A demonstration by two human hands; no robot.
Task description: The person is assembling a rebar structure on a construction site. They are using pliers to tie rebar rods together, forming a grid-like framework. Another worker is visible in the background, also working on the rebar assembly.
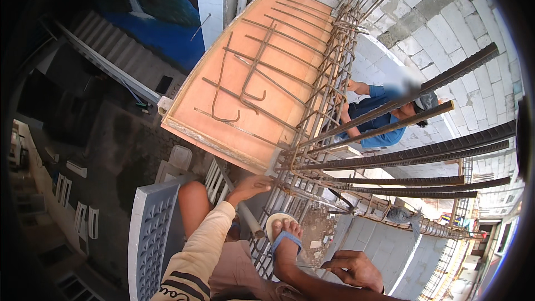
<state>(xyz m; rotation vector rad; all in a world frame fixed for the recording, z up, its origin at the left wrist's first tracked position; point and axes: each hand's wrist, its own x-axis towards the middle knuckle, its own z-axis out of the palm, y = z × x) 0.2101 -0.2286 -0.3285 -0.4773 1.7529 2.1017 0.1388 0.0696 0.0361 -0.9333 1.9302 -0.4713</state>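
My left hand reaches out from a cream sleeve, fingers stretched, its tips at the near corner of the rebar cage. It seems to hold nothing. Lower right, my right hand is closed in a pinch above my knee. A thin wire-like piece sticks out from its fingertips; its exact kind is hard to make out. Several thick ribbed bars rise from the cage joint toward the right. Beyond the left hand, bent steel rods lie on an orange plywood panel beside the cage.
A co-worker in blue is behind the cage, hands at the bars. My foot in a blue-strapped sandal rests by the lower bars. A grey moulded panel stands at my left. The ground lies far below; a block wall rises right.
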